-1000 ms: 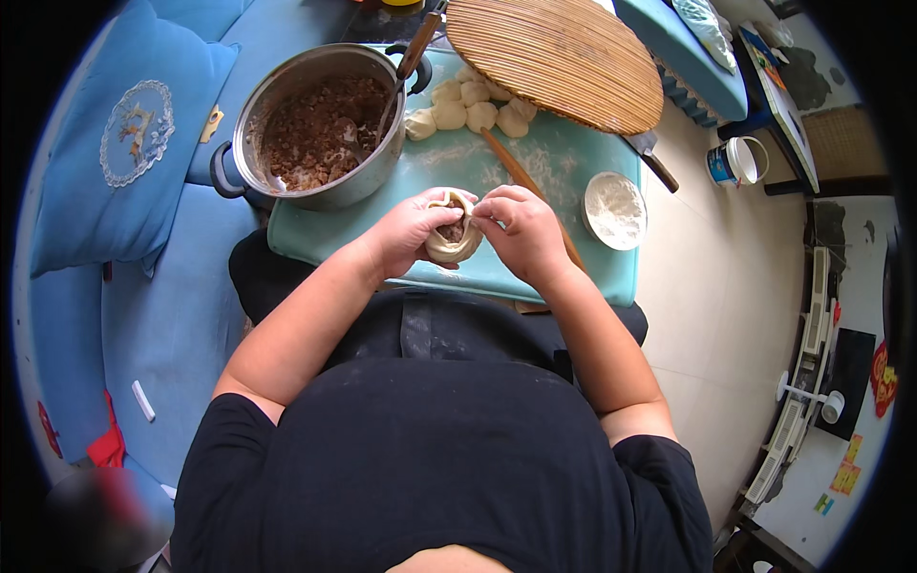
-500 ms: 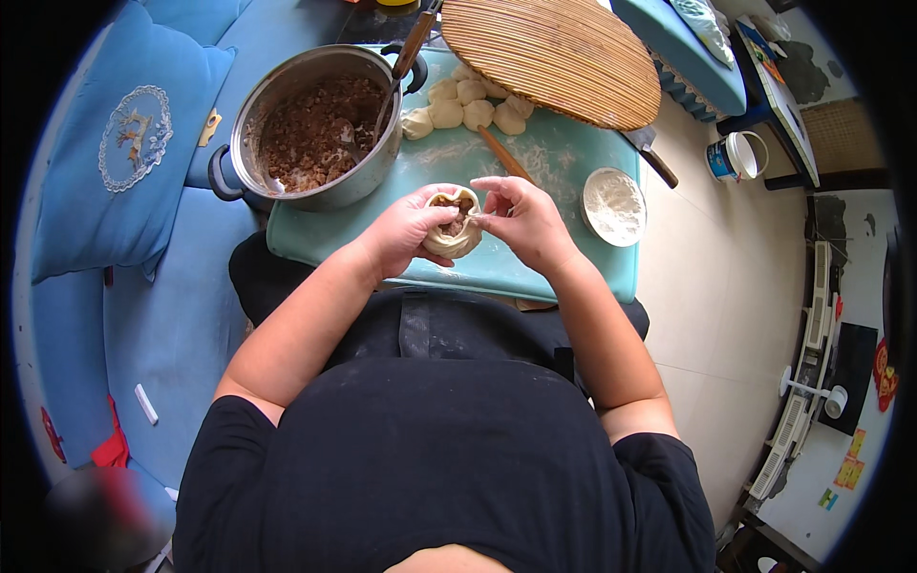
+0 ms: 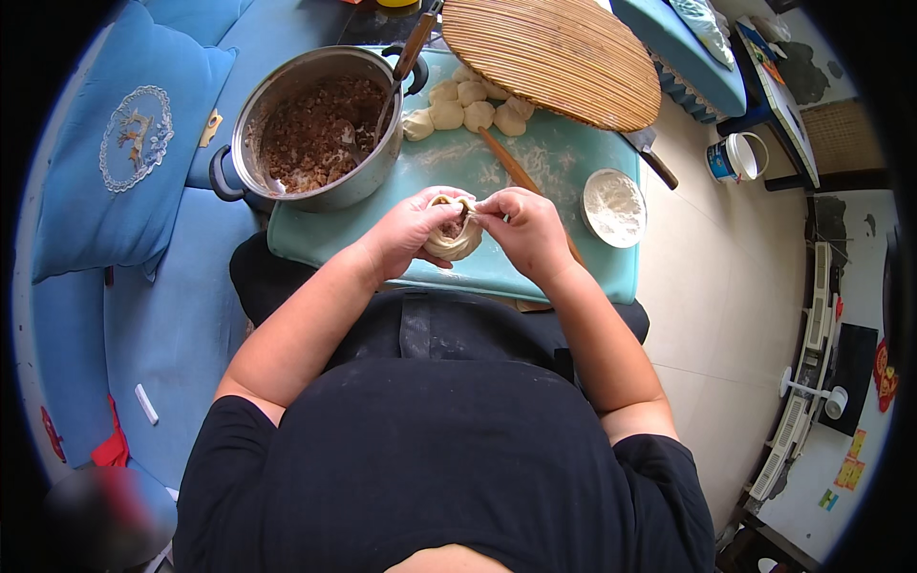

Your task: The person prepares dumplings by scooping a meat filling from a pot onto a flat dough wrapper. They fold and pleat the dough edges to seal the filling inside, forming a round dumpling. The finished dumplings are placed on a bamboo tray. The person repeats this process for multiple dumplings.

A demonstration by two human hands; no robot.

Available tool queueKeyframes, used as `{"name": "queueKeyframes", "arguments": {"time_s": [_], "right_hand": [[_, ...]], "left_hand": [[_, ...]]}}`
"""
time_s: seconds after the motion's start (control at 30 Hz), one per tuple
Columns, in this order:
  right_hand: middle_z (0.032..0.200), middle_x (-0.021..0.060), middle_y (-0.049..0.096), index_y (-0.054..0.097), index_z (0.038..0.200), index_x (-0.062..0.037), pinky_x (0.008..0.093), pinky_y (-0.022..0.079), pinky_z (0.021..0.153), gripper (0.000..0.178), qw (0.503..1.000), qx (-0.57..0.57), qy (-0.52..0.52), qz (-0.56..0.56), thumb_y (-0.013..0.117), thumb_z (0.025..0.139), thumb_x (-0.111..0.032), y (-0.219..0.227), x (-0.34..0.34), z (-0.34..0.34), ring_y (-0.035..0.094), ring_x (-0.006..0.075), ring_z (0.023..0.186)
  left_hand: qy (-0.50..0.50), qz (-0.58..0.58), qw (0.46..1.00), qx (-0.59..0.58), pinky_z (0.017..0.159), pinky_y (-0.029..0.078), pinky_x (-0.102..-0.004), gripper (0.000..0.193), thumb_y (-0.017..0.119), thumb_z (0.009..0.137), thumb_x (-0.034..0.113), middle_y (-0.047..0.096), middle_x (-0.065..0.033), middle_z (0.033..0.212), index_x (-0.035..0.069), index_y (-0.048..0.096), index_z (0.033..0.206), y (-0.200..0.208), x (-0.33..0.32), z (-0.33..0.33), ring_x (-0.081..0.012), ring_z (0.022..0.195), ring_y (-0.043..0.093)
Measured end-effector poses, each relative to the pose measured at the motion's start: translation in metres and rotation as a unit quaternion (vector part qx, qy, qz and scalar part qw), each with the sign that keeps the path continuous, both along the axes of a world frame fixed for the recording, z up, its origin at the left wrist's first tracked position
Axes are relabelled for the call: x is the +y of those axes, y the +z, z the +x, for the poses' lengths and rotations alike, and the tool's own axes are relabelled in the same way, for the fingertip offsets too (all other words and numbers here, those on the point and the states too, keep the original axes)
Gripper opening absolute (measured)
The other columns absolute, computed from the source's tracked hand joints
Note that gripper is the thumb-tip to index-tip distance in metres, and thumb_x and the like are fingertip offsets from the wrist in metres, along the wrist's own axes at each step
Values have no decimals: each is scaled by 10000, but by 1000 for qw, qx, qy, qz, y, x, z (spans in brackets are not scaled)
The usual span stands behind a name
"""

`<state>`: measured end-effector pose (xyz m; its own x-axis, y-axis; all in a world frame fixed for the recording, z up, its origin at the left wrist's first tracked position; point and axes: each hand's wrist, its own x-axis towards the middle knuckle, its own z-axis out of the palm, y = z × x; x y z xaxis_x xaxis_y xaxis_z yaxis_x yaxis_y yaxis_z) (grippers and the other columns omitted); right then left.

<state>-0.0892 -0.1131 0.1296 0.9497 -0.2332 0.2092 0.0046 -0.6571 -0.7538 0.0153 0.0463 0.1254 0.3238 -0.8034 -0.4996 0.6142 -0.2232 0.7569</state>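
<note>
A partly pleated bun (image 3: 456,243) with brown filling showing through its open top is held over the near part of the green table (image 3: 358,246). My left hand (image 3: 406,229) is wrapped round its left side, the thumb lying over the filling. At the right rim, my right hand (image 3: 522,225) pinches the dough edge between thumb and fingers. A wooden rolling pin (image 3: 509,160) lies aslant beyond and partly under my right hand. Several pale dough balls (image 3: 446,115) sit together at the table's far side.
Left of the hands stands a big metal pot (image 3: 250,164) of brown filling with a wooden-handled spoon (image 3: 416,43) in it. A bowl of flour (image 3: 614,208) is on the right. A slatted round board (image 3: 554,62) covers the far right corner, with a knife (image 3: 654,160) beside it.
My right hand has closed in on the bun's rim, its raised fingers now folded down into the pinch. More of the rolling pin shows. My left hand stays nearly where it was.
</note>
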Motion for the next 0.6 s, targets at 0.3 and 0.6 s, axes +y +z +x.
{"name": "queueKeyframes", "arguments": {"time_s": [0.3, 0.6], "right_hand": [[796, 85, 620, 645, 780, -52, 340, 490, 671, 77, 986, -51, 51, -152, 675, 722, -93, 3, 11, 0, 596, 260, 766], [843, 56, 584, 655, 831, -62, 296, 485, 669, 132, 998, 47, 16, -24, 687, 702, -66, 14, 4, 1, 589, 205, 761]], "left_hand": [[5, 7, 1000, -24, 527, 560, -310, 314, 532, 866, 210, 584, -81, 1034, 95, 512, 1158, -8, 0, -2, -169, 842, 621], [-28, 4, 999, -22, 570, 552, -317, 361, 510, 867, 265, 587, -83, 1026, 87, 512, 1181, -3, 1, -1, -176, 856, 613]]}}
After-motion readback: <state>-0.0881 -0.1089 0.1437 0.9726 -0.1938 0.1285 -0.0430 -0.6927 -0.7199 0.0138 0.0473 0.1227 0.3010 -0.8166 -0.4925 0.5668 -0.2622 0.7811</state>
